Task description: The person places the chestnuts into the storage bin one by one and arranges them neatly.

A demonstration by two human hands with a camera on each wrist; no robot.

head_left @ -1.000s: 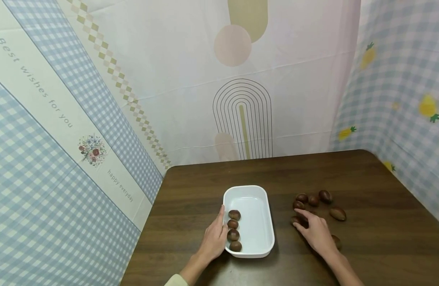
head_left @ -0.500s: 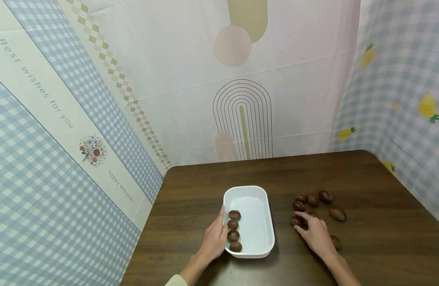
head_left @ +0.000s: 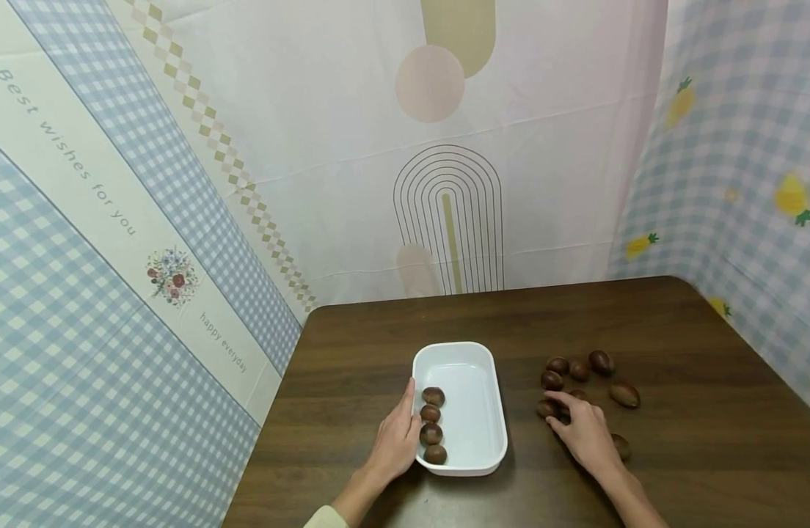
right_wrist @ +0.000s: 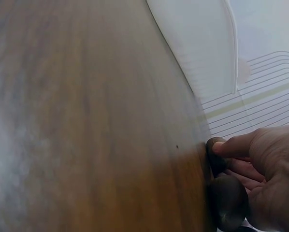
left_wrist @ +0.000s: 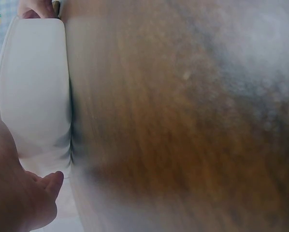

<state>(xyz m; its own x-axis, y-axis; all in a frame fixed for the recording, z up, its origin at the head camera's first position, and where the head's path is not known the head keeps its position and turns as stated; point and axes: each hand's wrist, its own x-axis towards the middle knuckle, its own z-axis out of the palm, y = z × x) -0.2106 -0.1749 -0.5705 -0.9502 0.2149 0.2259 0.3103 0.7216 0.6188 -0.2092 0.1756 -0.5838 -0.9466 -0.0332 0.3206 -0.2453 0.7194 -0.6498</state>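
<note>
A white rectangular dish (head_left: 471, 411) stands on the table. Along its left inner wall, several brown chestnuts (head_left: 431, 434) form a row. My left hand (head_left: 395, 440) rests against the outside of the dish's left wall, fingers straight along it; the left wrist view shows that hand (left_wrist: 23, 193) beside the white wall. To the right of the dish, my right hand (head_left: 583, 433) has thumb and index finger around a chestnut (head_left: 546, 409) low at the table. In the right wrist view the thumb tip presses on this dark chestnut (right_wrist: 215, 159), the other fingers behind it.
More chestnuts lie loose around my right hand: a cluster (head_left: 579, 370) beyond it, a long one (head_left: 624, 394) to its right and one (head_left: 620, 446) beside the wrist. The brown wooden table (head_left: 352, 352) meets patterned cloth walls (head_left: 352, 220) at the back and sides.
My right hand has shifted slightly toward me, and its fingers have settled around the chestnut, more of which now shows. The left hand and the dish have stayed in place.
</note>
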